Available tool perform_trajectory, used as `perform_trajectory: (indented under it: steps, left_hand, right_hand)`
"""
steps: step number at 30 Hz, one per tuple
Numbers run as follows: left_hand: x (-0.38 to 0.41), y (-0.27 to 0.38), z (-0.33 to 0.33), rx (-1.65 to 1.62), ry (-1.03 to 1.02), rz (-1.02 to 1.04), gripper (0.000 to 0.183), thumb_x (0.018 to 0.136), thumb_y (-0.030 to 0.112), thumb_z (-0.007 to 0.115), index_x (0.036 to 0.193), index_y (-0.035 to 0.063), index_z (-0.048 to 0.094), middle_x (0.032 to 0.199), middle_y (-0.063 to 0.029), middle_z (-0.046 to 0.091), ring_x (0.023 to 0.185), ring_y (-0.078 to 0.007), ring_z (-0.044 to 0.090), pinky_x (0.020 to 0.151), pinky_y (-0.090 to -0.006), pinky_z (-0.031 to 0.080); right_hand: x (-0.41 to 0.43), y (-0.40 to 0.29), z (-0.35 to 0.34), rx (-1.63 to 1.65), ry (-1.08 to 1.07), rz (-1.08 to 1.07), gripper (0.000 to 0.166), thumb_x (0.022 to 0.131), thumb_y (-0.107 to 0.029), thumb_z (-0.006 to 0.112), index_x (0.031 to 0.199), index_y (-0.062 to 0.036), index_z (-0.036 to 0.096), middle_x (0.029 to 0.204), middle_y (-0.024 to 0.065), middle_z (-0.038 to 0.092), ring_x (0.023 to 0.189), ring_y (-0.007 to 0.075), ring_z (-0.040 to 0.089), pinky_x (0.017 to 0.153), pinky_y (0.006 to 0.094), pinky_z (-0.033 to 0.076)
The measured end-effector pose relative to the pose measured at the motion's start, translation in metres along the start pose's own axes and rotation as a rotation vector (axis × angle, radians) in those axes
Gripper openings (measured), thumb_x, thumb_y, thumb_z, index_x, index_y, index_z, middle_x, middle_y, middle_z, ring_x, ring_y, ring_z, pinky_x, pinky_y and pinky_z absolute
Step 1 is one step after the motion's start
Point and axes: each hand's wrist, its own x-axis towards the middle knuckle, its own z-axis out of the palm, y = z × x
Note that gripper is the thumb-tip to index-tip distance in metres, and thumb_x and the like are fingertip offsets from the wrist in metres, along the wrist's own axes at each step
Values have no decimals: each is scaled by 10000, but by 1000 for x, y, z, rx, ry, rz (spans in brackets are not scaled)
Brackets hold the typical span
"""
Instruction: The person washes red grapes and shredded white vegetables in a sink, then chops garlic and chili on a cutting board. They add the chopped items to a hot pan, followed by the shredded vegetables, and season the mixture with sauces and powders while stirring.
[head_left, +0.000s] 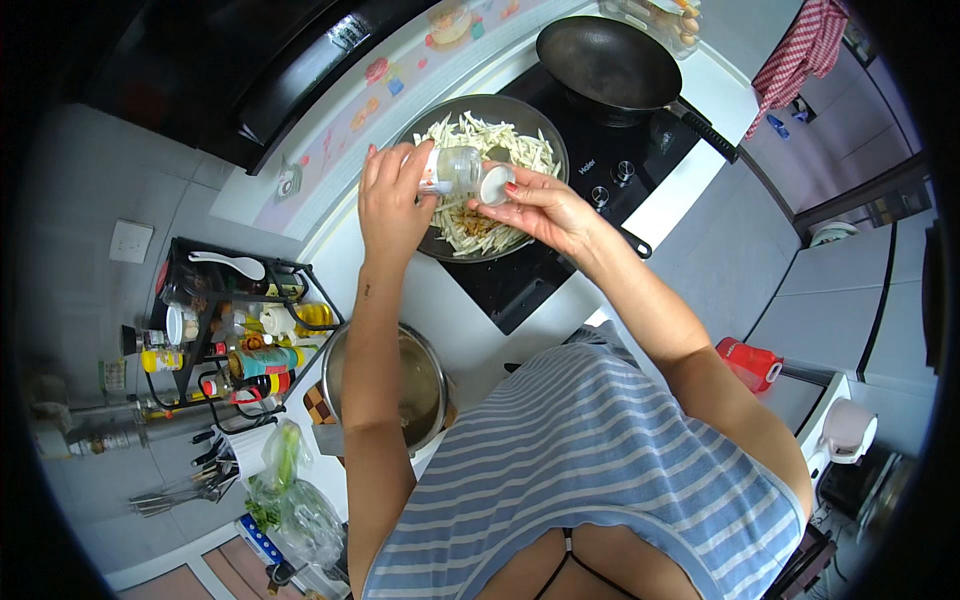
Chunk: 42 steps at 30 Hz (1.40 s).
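Note:
My left hand (391, 196) grips a clear jar (456, 166) with a printed label, tipped on its side with its mouth end to the right. Between the thumb and fingers of my right hand (553, 208) is a round white lid (496, 185), close to that end. I cannot tell whether lid and jar touch. Both hands are above a wide dark frying pan (501, 105) on the black cooktop (517, 296). Pale, thin-cut vegetable strips (517, 142) fill the pan. A brown seasoning (474, 223) lies on the strips nearest me, partly hidden by my hands.
A black wok (609, 60) sits on the far burner, its handle pointing right. Left of me stand a metal pot (412, 375) and a black rack (202, 315) of bottles and jars. Bagged greens (289, 480) lie near knives and utensils (214, 465).

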Motion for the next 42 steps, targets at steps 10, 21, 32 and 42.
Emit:
perform_trajectory:
  steps: [10,21,32,42]
  left_hand:
    - [24,-5,-21,154,101,187,562,636,-19,711,1176,127,654,1111,-68,614,1086,-280,585,1054,-524,405]
    - [8,-1,-21,-49,157,-26,612,600,-35,748,1189,95,647,1119,-78,625,1058,-288,591,1015,-464,451]
    - [-38,18,23,-474,65,-488,598,615,78,828,1179,81,631,1045,-91,626,962,-279,644,824,-367,528]
    - [-47,10,17,-489,92,-523,600,615,96,831,1177,71,624,1034,-97,627,955,-281,644,815,-369,529]
  right_hand:
    - [12,0,25,59,-186,-28,524,965,-39,553,1419,105,335,1360,297,470,1265,454,504,1126,475,416]
    - [2,-3,34,-30,-181,-131,545,964,-72,580,1437,68,348,1358,280,492,1254,421,528,1108,469,439]
    - [16,-31,56,-1143,-202,-420,662,814,68,662,1433,-59,465,1461,88,480,1362,217,433,1158,365,317]
    - [28,-32,68,-1390,-297,-429,685,765,100,657,1412,-43,485,1455,98,481,1392,229,401,1190,381,271]
